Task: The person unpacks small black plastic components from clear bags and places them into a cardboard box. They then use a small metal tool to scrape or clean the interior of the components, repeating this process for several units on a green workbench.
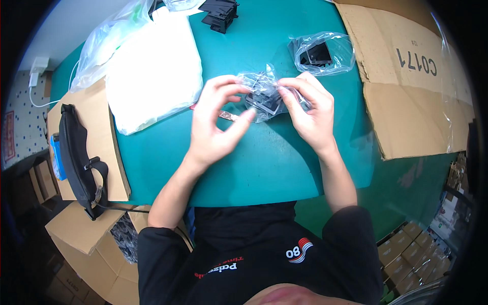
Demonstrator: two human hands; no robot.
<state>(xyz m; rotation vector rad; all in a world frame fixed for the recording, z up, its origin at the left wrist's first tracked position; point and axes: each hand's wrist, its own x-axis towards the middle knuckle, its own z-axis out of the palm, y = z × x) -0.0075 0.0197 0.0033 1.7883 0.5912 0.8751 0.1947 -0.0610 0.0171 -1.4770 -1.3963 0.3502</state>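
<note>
A clear plastic bag (pixel 264 115) with a black plastic part (pixel 268 101) inside is between my hands over the green table. My right hand (pixel 314 112) pinches the bag's right edge between thumb and fingers. On the other side my left hand (pixel 216 119) has its thumb and fingers spread around the bag. Its fingertips are at the film, and I cannot tell how firmly they touch. A small copper-coloured strip (pixel 227 116) lies by the left thumb. Farther right rests another bagged black part (pixel 317 55).
The green table (pixel 244 168) carries a black plastic part (pixel 219 15) at the far edge and a large white bag (pixel 155 71) at left. An opened cardboard box (pixel 406 91) stands right. A black waist bag (pixel 76 152) lies on cardboard at left. Below it is an open carton (pixel 96 264).
</note>
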